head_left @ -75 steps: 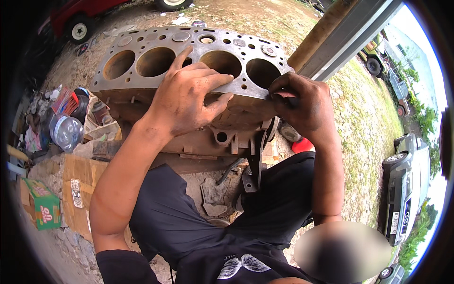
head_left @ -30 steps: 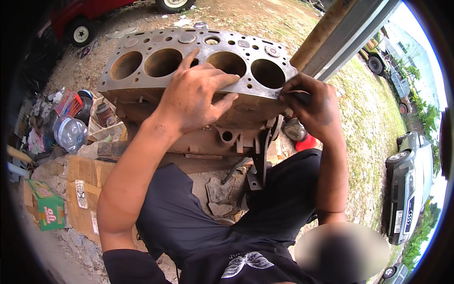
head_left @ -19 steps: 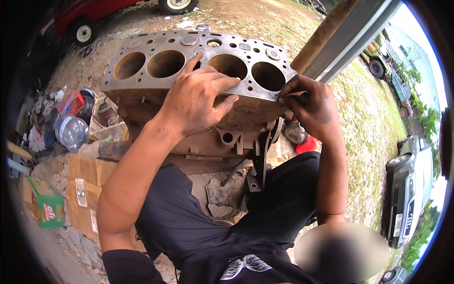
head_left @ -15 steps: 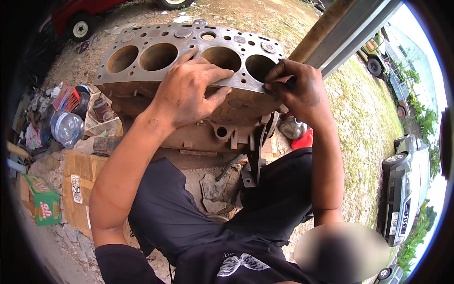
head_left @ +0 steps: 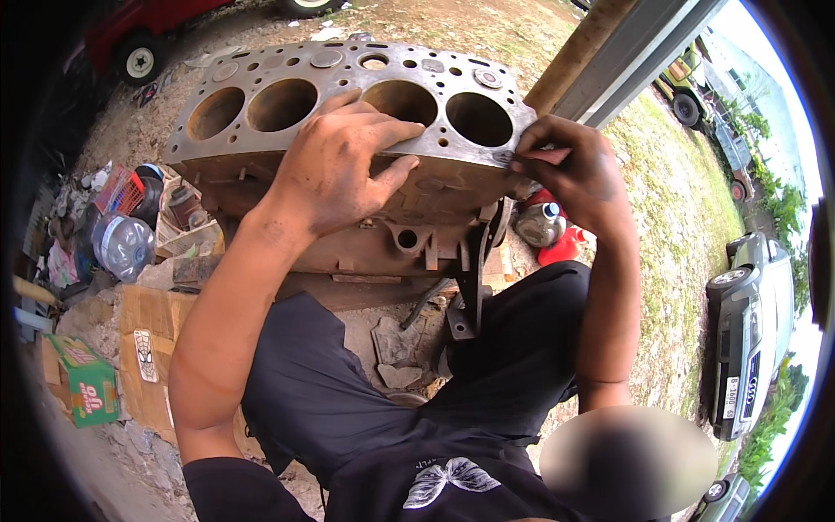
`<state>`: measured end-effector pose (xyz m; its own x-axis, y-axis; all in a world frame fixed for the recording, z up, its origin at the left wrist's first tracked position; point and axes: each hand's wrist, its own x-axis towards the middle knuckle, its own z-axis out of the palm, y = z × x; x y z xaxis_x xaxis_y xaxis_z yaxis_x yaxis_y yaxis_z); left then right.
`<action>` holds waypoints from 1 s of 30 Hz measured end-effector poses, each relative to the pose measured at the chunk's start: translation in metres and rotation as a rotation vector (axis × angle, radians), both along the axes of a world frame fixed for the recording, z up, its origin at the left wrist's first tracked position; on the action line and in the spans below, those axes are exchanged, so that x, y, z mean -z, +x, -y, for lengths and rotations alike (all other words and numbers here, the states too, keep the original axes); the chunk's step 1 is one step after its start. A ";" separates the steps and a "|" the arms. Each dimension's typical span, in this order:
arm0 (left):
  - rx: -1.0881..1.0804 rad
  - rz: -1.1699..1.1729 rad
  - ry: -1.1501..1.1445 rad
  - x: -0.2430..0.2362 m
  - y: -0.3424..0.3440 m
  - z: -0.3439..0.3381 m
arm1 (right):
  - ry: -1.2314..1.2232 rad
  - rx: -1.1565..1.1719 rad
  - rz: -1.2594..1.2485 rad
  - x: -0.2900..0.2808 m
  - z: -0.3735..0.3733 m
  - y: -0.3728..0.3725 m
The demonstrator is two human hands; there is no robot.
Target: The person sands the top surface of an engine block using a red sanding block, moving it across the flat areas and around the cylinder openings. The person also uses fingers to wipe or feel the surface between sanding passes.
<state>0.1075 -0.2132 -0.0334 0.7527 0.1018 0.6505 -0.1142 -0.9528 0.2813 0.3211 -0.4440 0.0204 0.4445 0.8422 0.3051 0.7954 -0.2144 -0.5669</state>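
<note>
A four-cylinder engine block (head_left: 187, 152), with a grey machined top face and rusty brown sides, stands in front of me. My left hand (head_left: 335, 174) rests at the near edge of the top face between the middle bores, fingers spread and thumb over the front side. At the block's right front corner, beside the rightmost bore (head_left: 478, 117), my right hand (head_left: 570, 170) has its fingers curled and pinched against the edge; whatever is between the fingertips is too hidden to make out.
Left lie plastic jugs (head_left: 122, 244), a red basket (head_left: 122, 191), cardboard (head_left: 148, 357) and a green box (head_left: 78, 378). A capped bottle (head_left: 535, 222) and red container (head_left: 565, 248) sit behind my right arm. A post (head_left: 565, 61) rises behind the block; parked vehicles (head_left: 739, 331) stand beyond.
My right hand has shifted slightly outward at the corner, uncovering more of the bottle behind it. My left hand keeps its place on the block. The whole view has moved a little.
</note>
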 end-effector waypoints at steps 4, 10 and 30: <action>0.023 0.061 0.032 0.004 0.003 0.001 | 0.010 0.016 -0.128 -0.002 -0.009 -0.003; 0.017 -0.007 0.000 0.000 0.001 0.000 | -0.032 -0.042 -0.209 -0.003 0.001 0.013; 0.012 0.056 0.016 0.002 0.004 0.000 | -0.011 -0.071 -0.049 -0.002 0.003 0.021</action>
<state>0.1118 -0.2134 -0.0357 0.7163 0.0819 0.6929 -0.1408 -0.9557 0.2585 0.3420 -0.4466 0.0223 0.3975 0.8754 0.2750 0.7801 -0.1647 -0.6035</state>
